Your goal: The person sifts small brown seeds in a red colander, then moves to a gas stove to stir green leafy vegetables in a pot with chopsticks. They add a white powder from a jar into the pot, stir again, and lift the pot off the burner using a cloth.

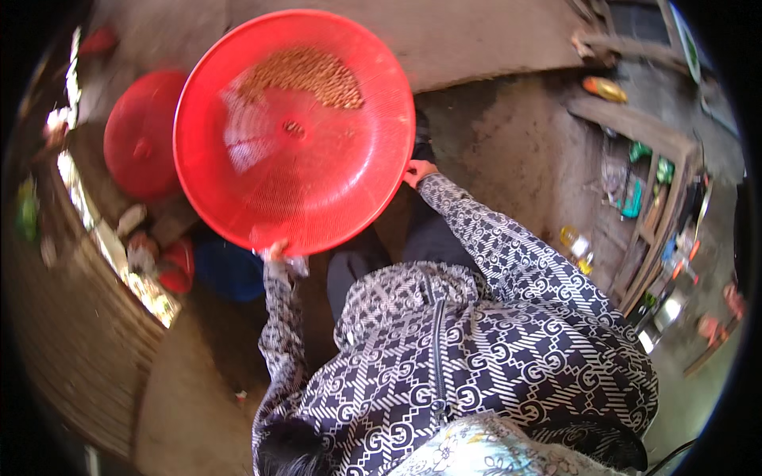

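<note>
Floral cloth (476, 448): lying, five o'clock.
Red basket (317, 186): probably feeling light; rim (412, 115) suiting grips.
Left hand (275, 251): clamping rim's six o'clock.
Right hand (419, 172): clamping rim's four o'clock.

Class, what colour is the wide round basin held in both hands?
The basin is red; the head view shows it best.

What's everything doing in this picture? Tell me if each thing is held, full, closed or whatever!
Left hand: closed on the near rim
Right hand: closed on the right rim
Big red basket: held in both hands, partly filled
Brown bean-like pieces: loose, mostly gathered toward the far side
Patterned jacket: zipped up
Blue tub: partly hidden, contents can't be told
</note>
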The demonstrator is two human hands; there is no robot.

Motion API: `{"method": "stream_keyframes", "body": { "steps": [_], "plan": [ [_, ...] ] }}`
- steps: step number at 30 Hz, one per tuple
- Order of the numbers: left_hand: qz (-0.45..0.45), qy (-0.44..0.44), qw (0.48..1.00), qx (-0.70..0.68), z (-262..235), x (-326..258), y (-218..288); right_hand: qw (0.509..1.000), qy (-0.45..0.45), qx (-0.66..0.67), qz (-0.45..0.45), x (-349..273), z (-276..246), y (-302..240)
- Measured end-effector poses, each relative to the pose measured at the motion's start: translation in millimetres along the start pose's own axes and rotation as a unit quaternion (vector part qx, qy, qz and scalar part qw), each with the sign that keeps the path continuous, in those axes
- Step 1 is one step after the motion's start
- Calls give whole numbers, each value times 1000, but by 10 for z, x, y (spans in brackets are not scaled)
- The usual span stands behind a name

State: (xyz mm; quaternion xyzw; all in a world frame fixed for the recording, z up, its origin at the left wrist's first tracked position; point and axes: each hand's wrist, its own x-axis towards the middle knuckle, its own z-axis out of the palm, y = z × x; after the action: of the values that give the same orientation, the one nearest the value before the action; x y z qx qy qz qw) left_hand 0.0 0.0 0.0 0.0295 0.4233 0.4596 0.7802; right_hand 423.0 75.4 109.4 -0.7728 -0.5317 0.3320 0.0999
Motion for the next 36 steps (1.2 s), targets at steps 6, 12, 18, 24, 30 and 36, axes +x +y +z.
{"method": "stream_keyframes", "body": {
  "steps": [6, 12, 18, 24, 30, 36],
  "plan": [
    [-20, 39, 998, -35, 1292, -526, 355, 986, 140, 78, 55, 641, -1079, 89],
    [-6, 72, 995, 69, 1970, 75, -487, 942, 314, 111, 50, 2570, -1603, 1966],
    [-43, 119, 978, 164, 2668, 2257, -1944, 934, 346, 33, 83, 5677, -2146, 4187],
    [-58, 180, 962, 199, 3420, 4279, -3295, 941, 312, -35, 129, 8100, -2219, 5865],
    [-79, 194, 948, 238, 3902, 4686, -3529, 950, 289, -13, 118, 8781, -2305, 6789],
    [-51, 194, 949, 243, 4102, 4034, -3431, 891, 314, 327, 18, 7544, -2849, 6033]
  ]
}}
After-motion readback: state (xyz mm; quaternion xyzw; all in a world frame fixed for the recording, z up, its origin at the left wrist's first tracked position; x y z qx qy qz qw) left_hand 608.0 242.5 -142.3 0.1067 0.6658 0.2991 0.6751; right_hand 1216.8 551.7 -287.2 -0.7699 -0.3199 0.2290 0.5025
